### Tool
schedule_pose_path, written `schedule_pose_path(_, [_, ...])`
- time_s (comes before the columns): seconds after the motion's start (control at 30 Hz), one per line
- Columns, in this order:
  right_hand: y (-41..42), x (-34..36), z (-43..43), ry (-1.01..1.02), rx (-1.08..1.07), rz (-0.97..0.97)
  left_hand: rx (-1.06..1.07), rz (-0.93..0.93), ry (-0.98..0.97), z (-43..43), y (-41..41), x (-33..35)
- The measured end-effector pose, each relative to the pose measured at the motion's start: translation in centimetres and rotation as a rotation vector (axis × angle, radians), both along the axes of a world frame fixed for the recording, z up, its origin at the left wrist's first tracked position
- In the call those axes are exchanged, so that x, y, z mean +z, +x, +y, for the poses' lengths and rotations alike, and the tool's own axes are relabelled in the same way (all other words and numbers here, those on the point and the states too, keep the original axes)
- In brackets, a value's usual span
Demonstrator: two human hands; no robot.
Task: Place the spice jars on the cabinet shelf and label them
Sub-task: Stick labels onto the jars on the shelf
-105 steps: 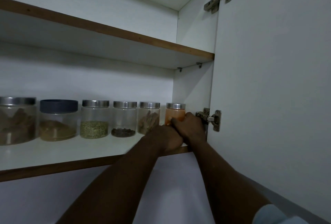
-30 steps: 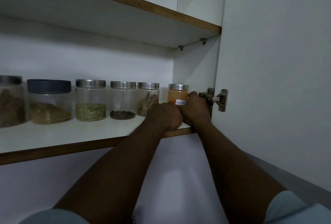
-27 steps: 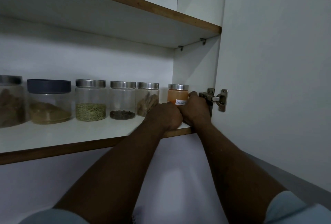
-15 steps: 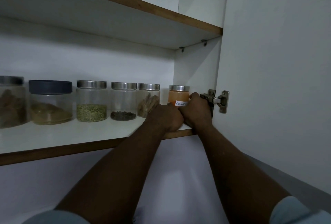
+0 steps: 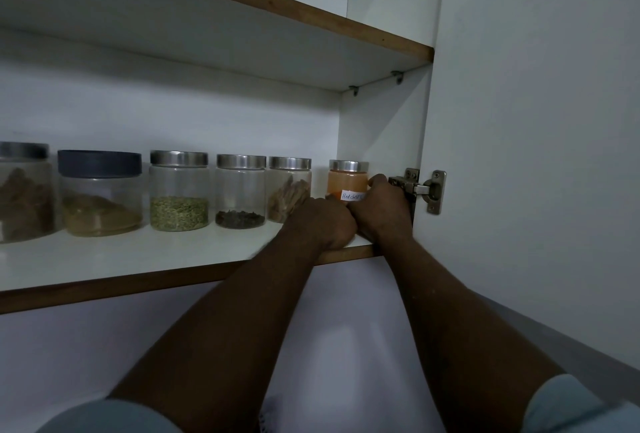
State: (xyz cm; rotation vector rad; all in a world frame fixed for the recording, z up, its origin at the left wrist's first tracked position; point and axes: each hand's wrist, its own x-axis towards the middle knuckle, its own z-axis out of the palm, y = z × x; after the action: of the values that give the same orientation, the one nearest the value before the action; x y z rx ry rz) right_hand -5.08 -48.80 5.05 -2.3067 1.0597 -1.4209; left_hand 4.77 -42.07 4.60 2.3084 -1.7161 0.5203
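Centre-right, shelf point(image 5: 138, 259): left hand point(image 5: 322, 221) & right hand point(image 5: 381, 207) together at orange jar point(image 5: 347, 180); grip unclear. Smooth label point(image 5: 351, 196) flat w/ thumbs.

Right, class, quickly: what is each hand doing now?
Left hand: curled closed at the orange jar; grip hidden.
Right hand: closed around that jar's side.

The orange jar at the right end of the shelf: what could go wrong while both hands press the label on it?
1. The orange jar stands close to the shelf front edge; a pull from the left hand or right hand might tip it off.
2. The label is partly covered by the hands, so it may stick crooked.
3. The right hand sits beside the door hinge; knuckles could get pinched.
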Motion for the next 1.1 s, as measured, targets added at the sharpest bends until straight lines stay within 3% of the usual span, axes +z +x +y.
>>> schedule_pose_path(0.57, [-0.1, 0.2, 0.1, 0.058, 0.013, 0.032, 0.006, 0.141, -0.028, 0.9, -0.5, 0.4])
schedule_pose_path(0.87, [-0.4, -0.8, 1.9, -0.026, -0.100, 0.064, 0.066, 0.131, -0.245, 4.8, -1.3, 0.8])
schedule_pose_path(1.0, [0.1, -1.1, 2.7, -0.072, 0.037, 0.255, 0.188, 0.200, -0.382, 7.8, 0.3, 1.1])
schedule_pose_path(1.1, [1.7, -0.4, 3.7, -0.063, 0.181, 0.296, 0.253, 0.292, -0.420, 9.8, 1.3, 1.3])
